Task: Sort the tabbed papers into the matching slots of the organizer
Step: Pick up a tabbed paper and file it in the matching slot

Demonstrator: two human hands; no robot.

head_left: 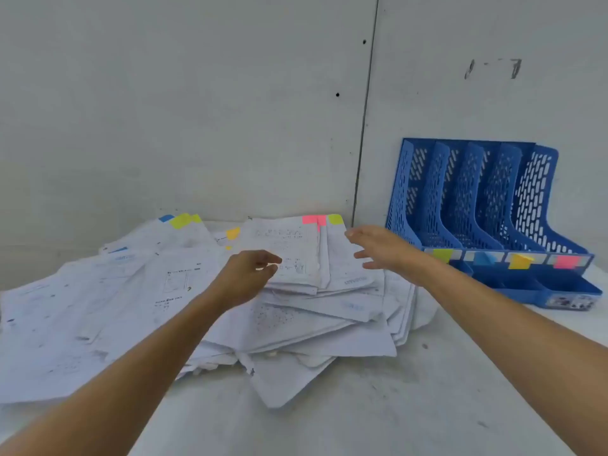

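A loose heap of white printed papers (296, 320) covers the left and middle of the table, with coloured tabs at their far edges: pink (314, 220), green (335, 219), yellow-green (180, 220), blue (166, 218) and orange (233, 233). The blue mesh organizer (473, 199) stands at the right against the wall. Its front rail carries green (442, 255), blue (485, 258), orange (519, 261) and pink (565, 262) labels. My left hand (246, 274) hovers over the pink-tabbed stack with loosely curled fingers, holding nothing. My right hand (381, 248) reaches over the stack's right edge, fingers spread.
A grey panelled wall (197, 110) stands directly behind the papers and organizer. Bare white table surface (427, 406) lies in front of the heap and toward the near right. A small patterned box (570, 302) sits at the organizer's front corner.
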